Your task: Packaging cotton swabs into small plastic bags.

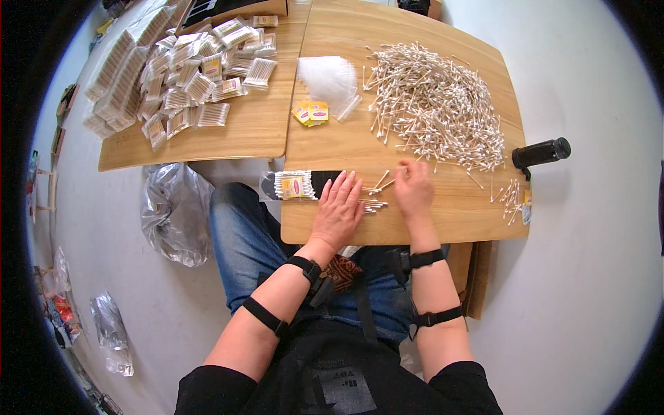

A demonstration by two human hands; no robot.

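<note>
Left hand [337,209] lay flat, right hand [416,190] curled, couldn't tell the grip, and cotton swabs [375,205] between seemed featherlight, snappable, best pinched mid-stick.

The bench [429,228] was surfaced in smooth, grained wood with a faint sheen. The swabs [436,104] were formed of slim, wood-like sticks, tipped with matt, fibrous cotton. Smooth, clear plastic was seen in the flat bags [325,79], and glossy film was wrapped round the filled packets [200,86]. The small cards [318,112] were made of paper, by their look. Crinkled, shiny plastic was shown by the sack [176,214], woven denim by the jeans [238,242].
</note>
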